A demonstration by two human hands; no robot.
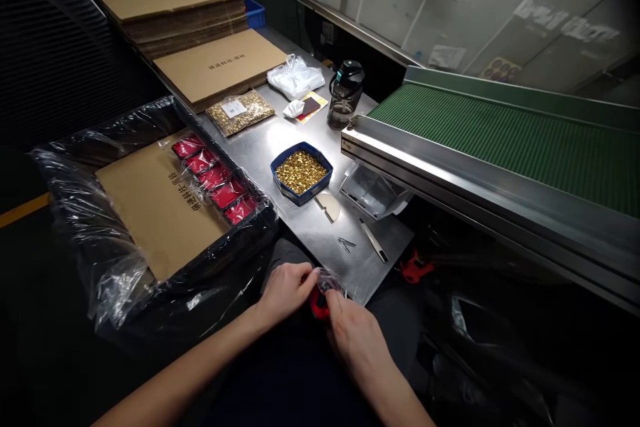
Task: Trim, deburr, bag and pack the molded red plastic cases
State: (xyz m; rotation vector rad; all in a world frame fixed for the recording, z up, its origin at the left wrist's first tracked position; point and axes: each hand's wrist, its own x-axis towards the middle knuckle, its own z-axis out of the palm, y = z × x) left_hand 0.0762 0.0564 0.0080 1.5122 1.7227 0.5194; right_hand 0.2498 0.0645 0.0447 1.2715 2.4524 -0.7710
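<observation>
My left hand point(286, 288) and my right hand point(356, 330) meet low in front of me, just below the near edge of the steel table point(320, 233). Both pinch a small red item in a clear plastic bag point(323, 290); most of it is hidden by my fingers. A blue tray of small gold metal parts point(301, 172) stands on the table above my hands. To the left, a box lined with clear film point(100, 213) holds a cardboard sheet point(155, 207) and a row of red bagged items point(215, 177).
A green conveyor belt point(510, 140) runs along the right. On the table lie a knife-like tool point(374, 241), tweezers point(345, 244), a bag of gold parts point(240, 111), a white plastic bag point(295, 77) and a dark bottle point(345, 95). Flat cardboard stacks point(175, 7) sit at the back.
</observation>
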